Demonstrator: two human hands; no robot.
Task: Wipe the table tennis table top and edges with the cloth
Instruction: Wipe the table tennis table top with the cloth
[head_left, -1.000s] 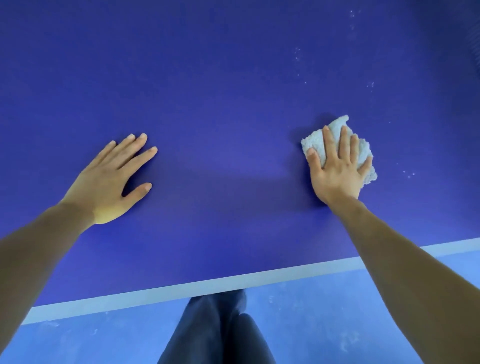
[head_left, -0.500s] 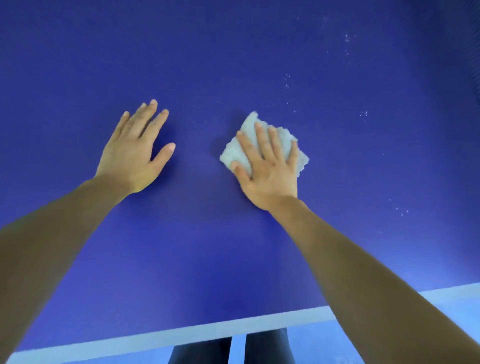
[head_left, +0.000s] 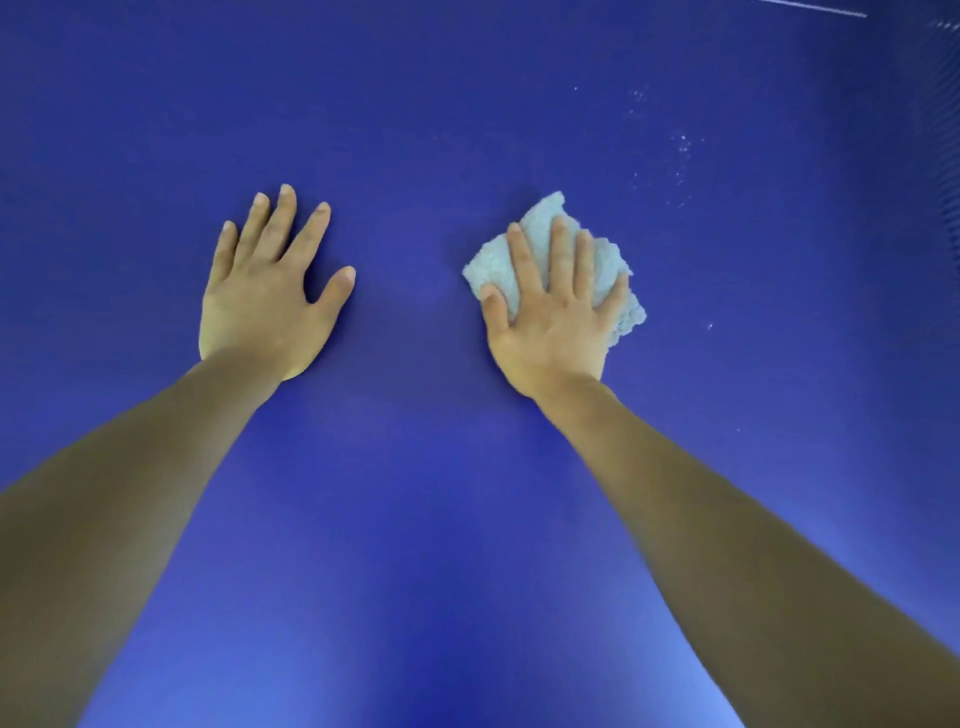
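Left grip (head_left: 270, 306): fingers spread and straight, palm flat on the tabletop (head_left: 467, 130), holding nothing.
Right grip (head_left: 553, 312): fingers straight and spread, pressing the cloth down.
Cloth (head_left: 540, 218): pale and crumpled, flat on the blue tabletop under the right grip, its edges showing past the fingers.
Specks (head_left: 683, 148): white, scattered on the tabletop beyond and right of the cloth.

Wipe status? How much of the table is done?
Looks done: the table top near the arms shows no specks. In hand: the right hand presses the cloth flat on the top, while the left hand rests flat beside it. Left: white specks beyond and right of the cloth. The edges are out of view, so unjudged.
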